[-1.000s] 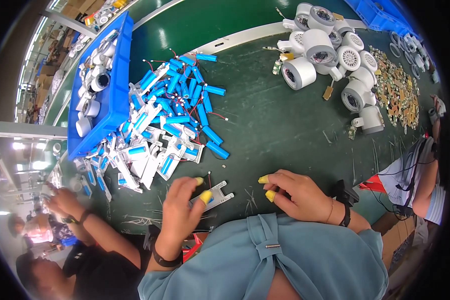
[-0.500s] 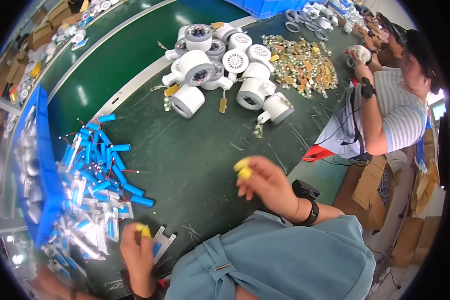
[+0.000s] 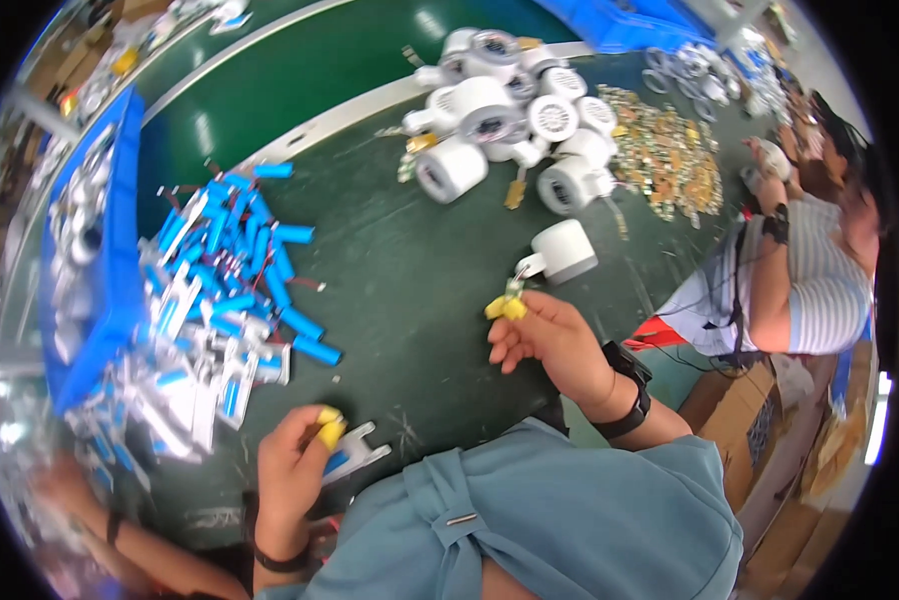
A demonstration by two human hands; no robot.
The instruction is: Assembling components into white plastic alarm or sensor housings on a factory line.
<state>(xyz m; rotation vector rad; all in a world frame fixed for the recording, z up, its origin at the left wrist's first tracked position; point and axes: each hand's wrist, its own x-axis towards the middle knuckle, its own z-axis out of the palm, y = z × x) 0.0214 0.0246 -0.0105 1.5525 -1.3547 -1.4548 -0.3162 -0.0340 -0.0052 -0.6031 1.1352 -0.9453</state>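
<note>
The white bracket point(image 3: 360, 447) was found nearer the body than, and right of, the heap of blue cells point(image 3: 235, 250); it was partly covered by the left hand point(image 3: 295, 455), whose thumb and finger were drawn nearly together, and whether it was gripped could not be told. Right of the heap, a circuit board point(image 3: 514, 287), mostly masked, was pinched by the right hand point(image 3: 550, 345), with a white housing point(image 3: 565, 250) just beyond. Left of the heap, the blue bin's point(image 3: 125, 200) contents were blurred.
</note>
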